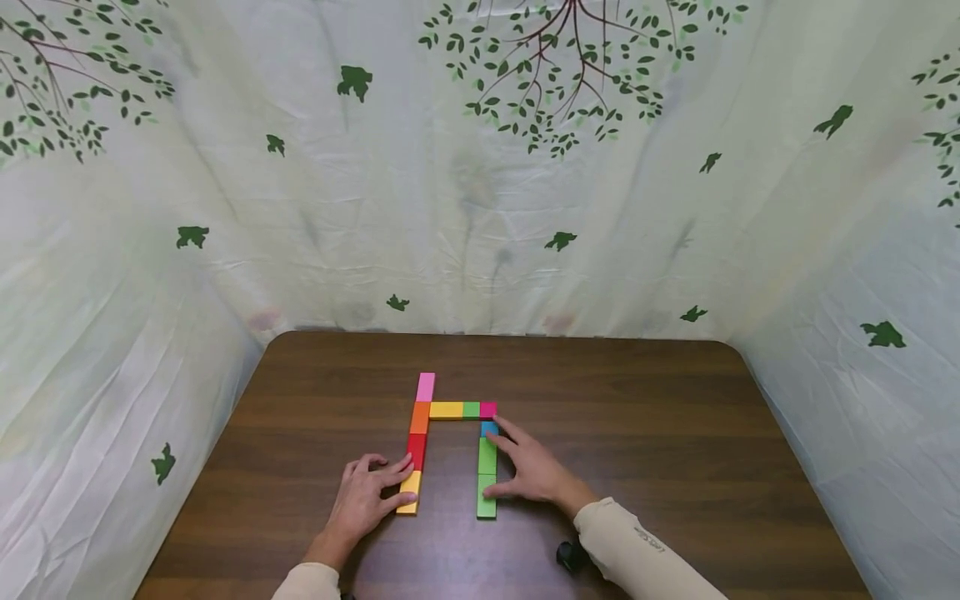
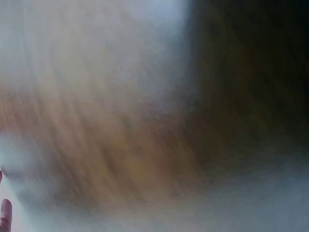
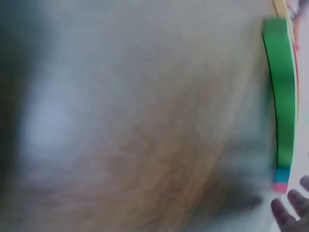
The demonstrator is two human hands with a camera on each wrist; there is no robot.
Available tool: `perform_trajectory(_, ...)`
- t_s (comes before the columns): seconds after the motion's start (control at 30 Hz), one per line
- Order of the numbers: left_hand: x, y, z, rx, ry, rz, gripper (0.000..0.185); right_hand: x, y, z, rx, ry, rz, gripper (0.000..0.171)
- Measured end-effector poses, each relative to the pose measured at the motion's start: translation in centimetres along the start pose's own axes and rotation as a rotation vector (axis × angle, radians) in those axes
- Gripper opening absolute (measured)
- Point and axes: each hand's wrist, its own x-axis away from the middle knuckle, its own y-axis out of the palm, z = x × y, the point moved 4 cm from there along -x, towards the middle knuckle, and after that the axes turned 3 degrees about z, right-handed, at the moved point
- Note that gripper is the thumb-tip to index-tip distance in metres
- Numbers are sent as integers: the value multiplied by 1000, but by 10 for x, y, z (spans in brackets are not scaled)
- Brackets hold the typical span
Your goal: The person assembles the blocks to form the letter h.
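The left grip (image 1: pixel 367 493) lay with nearly straight fingers pressed against the outer side of the yellow block (image 1: pixel 410 492) ending the left row, while the right grip (image 1: pixel 532 471) rested likewise spread against the green blocks (image 1: pixel 487 483) of the right row, a fingertip at the blue block (image 1: pixel 489 428). Both rows lay flat on the brown bench (image 1: pixel 637 433), joined at the far end by a crossbar of yellow, green and pink blocks (image 1: pixel 461 409); no container showed, and both wrist views were blurred.
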Motion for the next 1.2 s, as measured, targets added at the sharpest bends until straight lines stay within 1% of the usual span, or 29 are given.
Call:
perform_trajectory(0.07,0,0,0,4,-8,-9,59,4,3,-4,46,-17,-33,102)
perform_trajectory(0.13,-1,0,1,7,-15,-19,58,7,4,-8,69,-36,-45,107)
perform_trajectory(0.23,-1,0,2,4,-16,-28,58,10,7,-10,93,-55,-42,109)
perform_trajectory(0.37,-1,0,2,-5,-13,-32,58,11,10,-9,126,-48,-52,109)
perform_trajectory(0.7,1,-1,1,-6,-6,-6,59,10,13,-7,110,-28,-61,109)
perform_trajectory(1.0,0,-1,2,-15,-22,-27,59,8,12,-5,110,-38,-51,109)
perform_trajectory(1.2,0,-2,3,-13,-12,-18,60,7,11,-5,93,-48,-42,108)
